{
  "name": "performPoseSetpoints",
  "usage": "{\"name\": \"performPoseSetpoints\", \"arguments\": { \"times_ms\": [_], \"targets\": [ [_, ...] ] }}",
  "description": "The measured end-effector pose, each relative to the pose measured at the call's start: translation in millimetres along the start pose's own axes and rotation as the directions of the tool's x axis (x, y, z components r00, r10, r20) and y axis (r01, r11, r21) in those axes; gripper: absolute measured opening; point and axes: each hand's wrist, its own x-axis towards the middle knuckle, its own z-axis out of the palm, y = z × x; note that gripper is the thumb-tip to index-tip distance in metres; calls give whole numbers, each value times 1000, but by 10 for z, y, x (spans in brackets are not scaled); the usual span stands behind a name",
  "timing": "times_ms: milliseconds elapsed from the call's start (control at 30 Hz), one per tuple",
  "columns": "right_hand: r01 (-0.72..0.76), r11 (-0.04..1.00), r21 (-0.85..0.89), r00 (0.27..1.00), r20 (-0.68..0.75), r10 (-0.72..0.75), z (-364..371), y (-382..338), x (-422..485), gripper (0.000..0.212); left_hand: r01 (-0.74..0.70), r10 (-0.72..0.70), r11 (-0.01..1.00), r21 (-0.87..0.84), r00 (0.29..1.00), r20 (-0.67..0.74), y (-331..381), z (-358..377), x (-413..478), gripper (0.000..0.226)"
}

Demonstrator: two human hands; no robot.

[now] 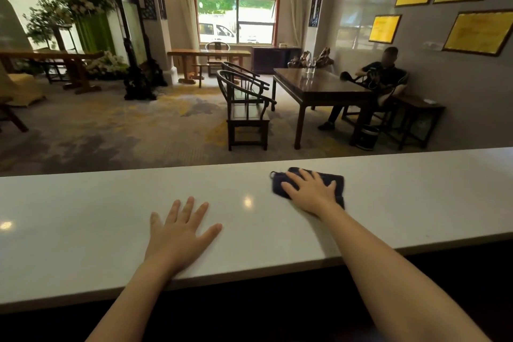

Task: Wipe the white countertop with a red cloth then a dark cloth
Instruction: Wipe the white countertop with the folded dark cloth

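White countertop (83,216) | our left hand (179,233) flat on it, fingers spread, holding nothing | our right hand (311,191) pressing dark cloth (334,182), fingers splayed

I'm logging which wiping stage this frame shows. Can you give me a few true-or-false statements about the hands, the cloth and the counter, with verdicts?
1. The right hand lies flat on a dark navy cloth. True.
2. The left hand holds a red cloth. False: it rests bare, fingers spread, on the white countertop.
3. A red cloth lies on the countertop. False: none is visible.
4. The dark cloth lies nearer the counter's far edge. True.
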Motion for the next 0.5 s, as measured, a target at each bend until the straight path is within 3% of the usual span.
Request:
{"name": "performPoseSetpoints", "arguments": {
  "times_ms": [233,367,500],
  "targets": [
    [-187,982,-19,982,-11,187,-140,540,-245,55,18,-18,1000,2,1000,8,4,4,27,76],
    [-133,991,-14,991,4,133,-68,212,-390,56,26,-26,1000,9,1000,6,22,2,31,75],
    [24,1000,4,999,39,-24,98,-387,-539,57,32,-33,999,21,999,20,34,-9,21,74]
  ]
}}
